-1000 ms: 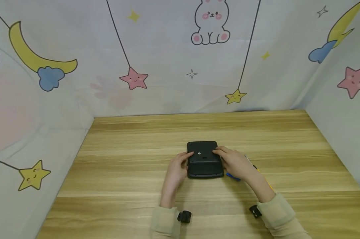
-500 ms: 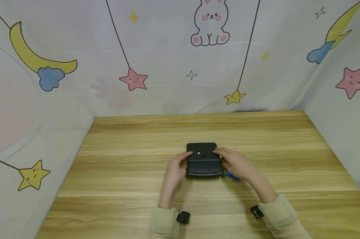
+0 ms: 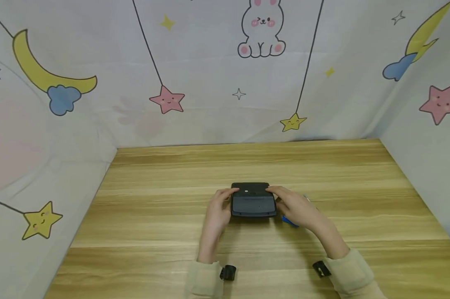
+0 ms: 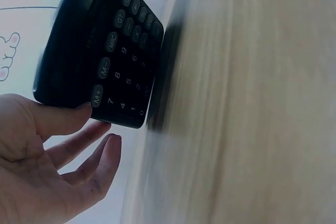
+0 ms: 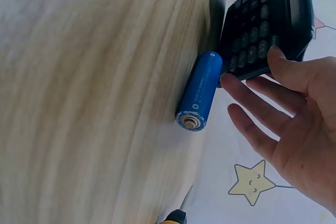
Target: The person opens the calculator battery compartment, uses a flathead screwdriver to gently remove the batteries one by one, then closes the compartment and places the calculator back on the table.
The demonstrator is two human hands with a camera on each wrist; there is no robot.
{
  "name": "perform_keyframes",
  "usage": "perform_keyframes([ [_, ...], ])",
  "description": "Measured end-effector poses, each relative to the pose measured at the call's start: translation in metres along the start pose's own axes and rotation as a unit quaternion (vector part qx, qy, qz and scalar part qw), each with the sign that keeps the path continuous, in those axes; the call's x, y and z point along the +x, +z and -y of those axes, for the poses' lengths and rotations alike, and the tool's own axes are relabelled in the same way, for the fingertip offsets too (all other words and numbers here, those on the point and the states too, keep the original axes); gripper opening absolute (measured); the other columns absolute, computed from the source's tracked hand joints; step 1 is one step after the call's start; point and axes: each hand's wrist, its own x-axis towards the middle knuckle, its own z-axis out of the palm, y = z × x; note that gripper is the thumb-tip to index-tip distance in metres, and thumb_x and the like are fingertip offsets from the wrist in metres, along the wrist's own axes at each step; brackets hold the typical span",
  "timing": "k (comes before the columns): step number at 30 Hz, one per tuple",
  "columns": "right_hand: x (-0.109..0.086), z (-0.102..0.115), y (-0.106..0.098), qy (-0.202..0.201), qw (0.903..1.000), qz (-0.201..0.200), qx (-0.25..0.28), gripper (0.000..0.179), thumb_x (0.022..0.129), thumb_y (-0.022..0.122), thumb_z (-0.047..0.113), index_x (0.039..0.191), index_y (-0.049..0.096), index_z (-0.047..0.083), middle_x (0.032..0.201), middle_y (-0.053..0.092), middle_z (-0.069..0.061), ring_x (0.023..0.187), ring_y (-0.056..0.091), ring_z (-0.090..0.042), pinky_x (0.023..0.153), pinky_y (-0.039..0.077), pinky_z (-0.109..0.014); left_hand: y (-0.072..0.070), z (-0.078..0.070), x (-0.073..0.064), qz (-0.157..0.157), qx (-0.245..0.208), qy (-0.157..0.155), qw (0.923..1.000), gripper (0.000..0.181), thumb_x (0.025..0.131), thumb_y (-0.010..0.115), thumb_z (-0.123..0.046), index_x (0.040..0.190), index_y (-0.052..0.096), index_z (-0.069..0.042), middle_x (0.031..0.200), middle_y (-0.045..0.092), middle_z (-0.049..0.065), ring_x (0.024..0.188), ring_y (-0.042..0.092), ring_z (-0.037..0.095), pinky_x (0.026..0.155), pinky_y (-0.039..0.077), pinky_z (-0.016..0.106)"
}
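Both hands grip a black desk calculator [image 3: 253, 206] by its sides, its back turned up toward the head camera and its near edge raised off the table. The left hand [image 3: 217, 214] holds the left side. In the left wrist view its thumb lies on the face by the M+ key, and the number keys [image 4: 128, 80] show. On the other side the right hand [image 3: 299, 210] pinches the calculator, its thumb near the ON/AC key in the right wrist view. A blue battery [image 5: 200, 90] lies on the table just below the right fingers.
Under the right forearm lies a slim tool with a thin metal shaft [image 3: 310, 201]; its black and orange part [image 5: 175, 216] shows in the right wrist view. The wood-grain table [image 3: 154, 207] meets white printed cloth walls [image 3: 210, 83] at the back and sides.
The calculator has tilted, its near edge rising while its back shows more foreshortened. Both hands have kept their grip and moved with it only slightly.
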Motion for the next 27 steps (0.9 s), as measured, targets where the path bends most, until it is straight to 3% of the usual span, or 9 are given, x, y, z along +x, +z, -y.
perform_keyframes([
  [11, -0.0029, 0.0048, -0.0013, 0.012, 0.9997, -0.015, 0.018, 0.047, 0.094, 0.055, 0.001, 0.140, 0.047, 0.010, 0.129, 0.060, -0.011, 0.101, 0.066, -0.023, 0.073, 0.055, -0.030, -0.0046, -0.0045, -0.0013, -0.007, -0.012, -0.010, 0.9998, 0.045, 0.086, 0.056, 0.011, 0.117, 0.070, -0.018, 0.117, 0.063, 0.006, 0.111, 0.054, 0.029, 0.092, 0.050, 0.046],
  [27, -0.0039, 0.0090, -0.0036, 0.001, 0.9986, -0.051, 0.016, 0.039, 0.097, 0.051, 0.004, 0.136, 0.050, 0.009, 0.118, 0.063, -0.006, 0.083, 0.062, -0.012, 0.066, 0.050, -0.024, -0.0074, -0.0091, -0.0015, -0.011, -0.027, -0.009, 0.9995, 0.053, 0.082, 0.049, 0.020, 0.118, 0.068, -0.015, 0.114, 0.064, 0.007, 0.110, 0.055, 0.027, 0.091, 0.054, 0.042],
])
